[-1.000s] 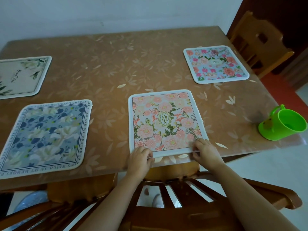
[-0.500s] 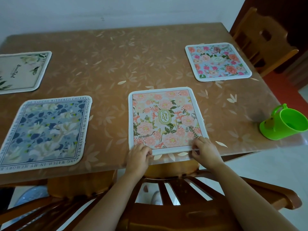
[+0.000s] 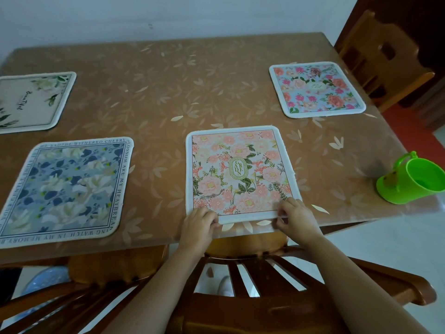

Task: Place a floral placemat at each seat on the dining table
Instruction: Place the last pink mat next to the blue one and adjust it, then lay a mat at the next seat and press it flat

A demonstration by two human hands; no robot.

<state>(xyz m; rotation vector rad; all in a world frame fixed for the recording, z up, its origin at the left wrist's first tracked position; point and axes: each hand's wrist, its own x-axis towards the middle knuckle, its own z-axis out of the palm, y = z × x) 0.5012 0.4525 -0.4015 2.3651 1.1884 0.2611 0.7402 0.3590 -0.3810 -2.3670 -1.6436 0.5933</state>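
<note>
The left hand (image 3: 199,221) and right hand (image 3: 297,219) are found with fingers curled, pinching the near corners of the pink floral white-bordered rectangular placemat (image 3: 238,174). It is laid flat at the near edge of the brown petal-patterned dining table (image 3: 168,92), beyond a wooden chair (image 3: 252,312).

Looks like a home dining room. Centres on a brown tabletop (image 3: 168,97) under a clear leaf-printed cover, with a wooden near chair (image 3: 240,307) tucked at the front edge and a matching side chair (image 3: 361,44) at the right end. Carries four floral mats near its edges: a pink placemat (image 3: 238,174), a blue placemat (image 3: 67,186), a cream placemat (image 3: 31,102), a rose placemat (image 3: 317,89). Holds a green plastic cup (image 3: 414,182) near the right corner. Backs onto a plain pale wall (image 3: 192,13), above light floor tiles (image 3: 385,249).
</note>
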